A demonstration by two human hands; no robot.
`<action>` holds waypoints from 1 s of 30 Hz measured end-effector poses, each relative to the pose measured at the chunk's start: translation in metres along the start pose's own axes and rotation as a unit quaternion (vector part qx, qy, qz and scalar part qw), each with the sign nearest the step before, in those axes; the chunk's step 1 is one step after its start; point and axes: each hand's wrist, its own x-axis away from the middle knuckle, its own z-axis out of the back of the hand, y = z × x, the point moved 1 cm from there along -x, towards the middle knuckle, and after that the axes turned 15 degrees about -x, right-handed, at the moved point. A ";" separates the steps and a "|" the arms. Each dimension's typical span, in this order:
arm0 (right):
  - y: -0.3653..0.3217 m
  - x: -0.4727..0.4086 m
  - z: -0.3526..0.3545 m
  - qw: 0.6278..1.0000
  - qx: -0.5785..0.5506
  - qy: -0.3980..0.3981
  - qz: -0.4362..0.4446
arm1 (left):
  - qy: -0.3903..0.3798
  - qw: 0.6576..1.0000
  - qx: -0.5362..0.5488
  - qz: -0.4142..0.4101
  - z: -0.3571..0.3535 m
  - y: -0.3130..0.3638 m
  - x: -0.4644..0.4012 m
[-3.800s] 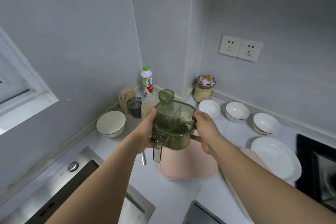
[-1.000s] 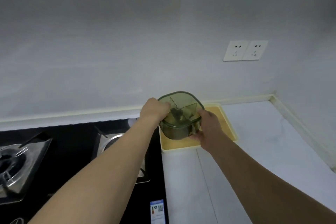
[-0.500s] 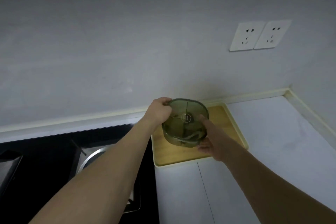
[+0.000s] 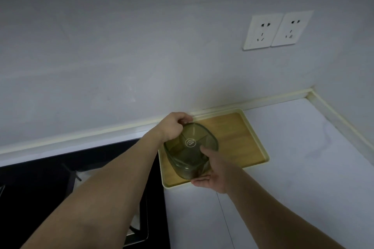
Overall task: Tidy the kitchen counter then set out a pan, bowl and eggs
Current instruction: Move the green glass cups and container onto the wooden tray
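Observation:
A see-through green plastic container [image 4: 190,148] with inner dividers is turned bottom-up over a wooden tray with a cream rim [image 4: 256,162]. My left hand [image 4: 172,125] grips its far edge with curled fingers. My right hand [image 4: 212,174] cups its near side from below, fingers wrapped round the wall. Whether the container touches the tray I cannot tell. No pan, bowl or eggs are in view.
A black gas hob [image 4: 60,178] lies left of the tray, with part of a steel burner grate. White countertop [image 4: 293,178] stretches right to the corner wall. Two wall sockets [image 4: 277,29] sit above.
I carried the container from the sink-side counter to the tray beside the hob. Over the last second it was flipped from mouth-up to bottom-up, with both hands still on it.

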 end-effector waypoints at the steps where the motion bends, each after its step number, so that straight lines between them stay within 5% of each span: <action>1: 0.001 -0.004 -0.002 1.000 -0.006 0.007 0.003 | 0.014 1.000 -0.011 -0.002 -0.001 -0.004 -0.001; 6: 0.005 -0.004 -0.014 0.993 0.100 0.037 0.039 | 0.110 0.989 -0.043 0.088 -0.005 -0.031 0.013; 10: -0.001 0.002 -0.017 0.969 0.221 0.075 0.076 | 0.095 0.970 0.107 0.197 -0.012 -0.040 0.035; 18: -0.001 -0.019 -0.032 0.957 0.230 0.062 0.168 | 0.115 0.971 0.151 0.144 -0.013 -0.039 0.033; 30: -0.006 -0.019 -0.033 0.942 0.264 0.080 0.192 | 0.126 0.976 0.121 0.130 -0.014 -0.044 0.032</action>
